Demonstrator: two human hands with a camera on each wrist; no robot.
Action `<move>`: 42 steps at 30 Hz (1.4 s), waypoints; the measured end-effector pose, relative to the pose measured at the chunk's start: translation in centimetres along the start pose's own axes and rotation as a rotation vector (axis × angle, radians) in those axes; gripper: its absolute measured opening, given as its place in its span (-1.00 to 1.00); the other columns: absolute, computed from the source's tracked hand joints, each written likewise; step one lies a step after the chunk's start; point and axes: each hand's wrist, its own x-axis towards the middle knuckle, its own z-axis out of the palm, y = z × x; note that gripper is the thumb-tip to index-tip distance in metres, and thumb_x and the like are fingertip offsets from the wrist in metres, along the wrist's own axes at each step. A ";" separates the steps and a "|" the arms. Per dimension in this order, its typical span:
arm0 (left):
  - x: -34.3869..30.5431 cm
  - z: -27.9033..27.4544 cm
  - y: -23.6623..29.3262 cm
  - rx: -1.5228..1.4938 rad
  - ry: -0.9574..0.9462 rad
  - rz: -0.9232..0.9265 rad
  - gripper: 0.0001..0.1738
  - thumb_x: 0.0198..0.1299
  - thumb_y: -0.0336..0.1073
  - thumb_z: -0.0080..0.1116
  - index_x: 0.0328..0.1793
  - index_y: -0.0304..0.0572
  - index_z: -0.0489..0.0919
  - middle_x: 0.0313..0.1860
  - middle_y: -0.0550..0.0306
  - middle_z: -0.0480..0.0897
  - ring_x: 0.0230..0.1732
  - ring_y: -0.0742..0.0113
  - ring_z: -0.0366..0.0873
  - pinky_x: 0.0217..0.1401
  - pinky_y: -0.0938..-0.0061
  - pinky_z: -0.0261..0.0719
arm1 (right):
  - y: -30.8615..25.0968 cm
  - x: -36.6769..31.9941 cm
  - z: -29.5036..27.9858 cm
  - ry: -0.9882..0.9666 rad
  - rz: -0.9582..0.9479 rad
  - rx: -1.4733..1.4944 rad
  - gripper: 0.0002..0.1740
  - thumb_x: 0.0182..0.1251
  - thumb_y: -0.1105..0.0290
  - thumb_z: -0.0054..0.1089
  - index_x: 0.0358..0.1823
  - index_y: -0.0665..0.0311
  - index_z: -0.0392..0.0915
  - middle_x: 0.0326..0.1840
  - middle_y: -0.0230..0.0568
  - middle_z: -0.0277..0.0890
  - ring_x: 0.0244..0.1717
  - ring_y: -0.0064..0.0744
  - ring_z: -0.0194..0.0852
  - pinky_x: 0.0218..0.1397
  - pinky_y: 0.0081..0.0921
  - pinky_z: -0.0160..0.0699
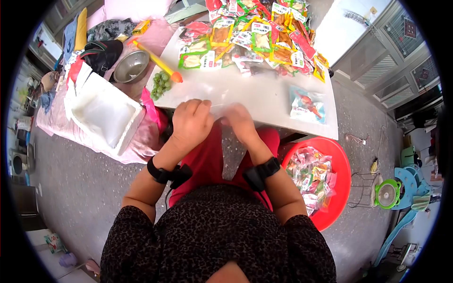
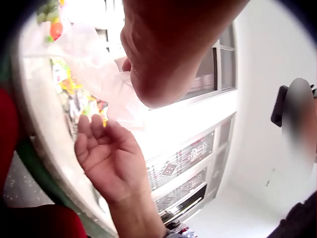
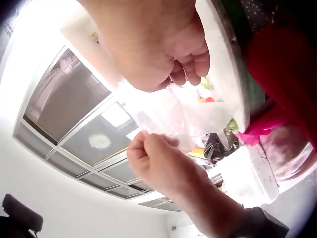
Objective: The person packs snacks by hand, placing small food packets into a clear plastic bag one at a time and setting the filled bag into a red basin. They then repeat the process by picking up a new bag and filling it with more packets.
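Observation:
Over the table's near edge, my left hand (image 1: pixel 192 120) pinches a thin clear plastic bag (image 3: pixel 161 116) between thumb and fingers. Facing it is my right hand (image 1: pixel 239 121), blurred in the head view. In the left wrist view the palm of that right hand (image 2: pixel 111 158) shows, its fingertips right at the bag's lower edge; I cannot tell whether they pinch the film. Through the bag (image 2: pixel 121 96), pale and see-through, the bright background shows. Several snack packets (image 1: pixel 262 37) lie heaped at the table's far side, beyond both hands.
On the white table (image 1: pixel 212 87) lie green grapes (image 1: pixel 160 85), a yellow-and-orange stick (image 1: pixel 158 61) and a clear packet (image 1: pixel 307 104). A red basin (image 1: pixel 340 184) of bagged packets stands on the floor at right. At left are a white foam box (image 1: pixel 104 115) and a metal bowl (image 1: pixel 131 67).

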 end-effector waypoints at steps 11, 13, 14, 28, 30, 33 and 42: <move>-0.1 10.5 -2.8 -0.003 -0.234 0.023 -0.85 -0.27 -0.41 -0.02 -0.46 -0.17 0.36 -0.60 0.04 0.40 -0.58 0.07 0.40 -0.50 0.25 0.36 | 3.7 6.7 -5.4 0.018 0.024 -0.422 -0.82 0.01 0.37 -0.07 -0.41 0.33 0.40 -0.45 -0.19 0.40 -0.40 -0.38 0.37 -0.32 -0.50 0.35; -0.3 12.5 -3.2 -0.056 -0.270 -0.086 -0.88 -0.24 -0.41 -0.06 -0.48 -0.18 0.34 -0.58 -0.01 0.41 -0.55 0.02 0.40 -0.47 0.20 0.36 | 5.3 8.3 -7.8 0.005 -0.168 -0.646 -0.80 0.00 0.36 -0.05 -0.38 0.34 0.40 -0.43 -0.12 0.41 -0.37 -0.28 0.39 -0.28 -0.47 0.35; -0.5 13.1 -2.9 -0.087 -0.282 -0.157 -0.89 -0.23 -0.41 -0.07 -0.47 -0.19 0.33 -0.57 -0.03 0.42 -0.53 0.00 0.41 -0.45 0.18 0.36 | 4.4 8.3 -8.3 0.047 -0.249 -0.729 -0.75 -0.03 0.34 -0.01 -0.33 0.33 0.40 -0.39 -0.05 0.41 -0.28 -0.16 0.38 -0.20 -0.43 0.33; -0.5 14.2 -1.7 -0.240 -0.463 -0.440 -0.77 -0.20 -0.36 -0.09 -0.31 -0.17 0.34 -0.39 -0.12 0.45 -0.29 -0.07 0.40 -0.23 0.15 0.35 | 2.7 16.5 -15.1 0.367 -0.274 -1.670 -0.52 -0.12 0.21 0.04 -0.09 0.17 0.28 -0.03 -0.23 0.29 0.10 -0.21 0.13 0.01 -0.04 0.10; -0.3 14.0 -1.3 -0.232 -0.455 -0.419 -0.79 -0.20 -0.36 -0.09 -0.33 -0.18 0.35 -0.39 -0.11 0.46 -0.30 -0.06 0.41 -0.25 0.16 0.36 | 2.5 16.4 -15.2 0.368 -0.358 -1.755 -0.53 -0.09 0.16 0.03 -0.10 0.18 0.29 -0.08 -0.22 0.33 0.05 -0.22 0.20 0.00 -0.04 0.09; 0.1 14.0 -0.9 -0.199 -0.499 -0.385 -0.85 -0.17 -0.36 -0.11 -0.39 -0.19 0.36 -0.41 -0.09 0.47 -0.33 -0.04 0.42 -0.29 0.15 0.36 | 0.6 15.2 -14.2 0.172 -0.213 -1.866 -0.58 -0.04 0.17 0.01 -0.14 0.19 0.31 -0.19 -0.23 0.40 -0.07 -0.25 0.31 -0.03 -0.08 0.15; -0.7 15.2 -1.0 -0.099 -0.583 -0.300 -0.85 -0.08 -0.32 -0.18 -0.42 -0.17 0.40 -0.48 -0.04 0.50 -0.39 -0.02 0.45 -0.36 0.15 0.38 | 0.0 12.9 -15.0 0.126 -0.254 -1.737 -0.76 0.03 0.27 -0.06 -0.31 0.25 0.36 -0.43 -0.08 0.43 -0.29 -0.18 0.42 -0.34 -0.27 0.38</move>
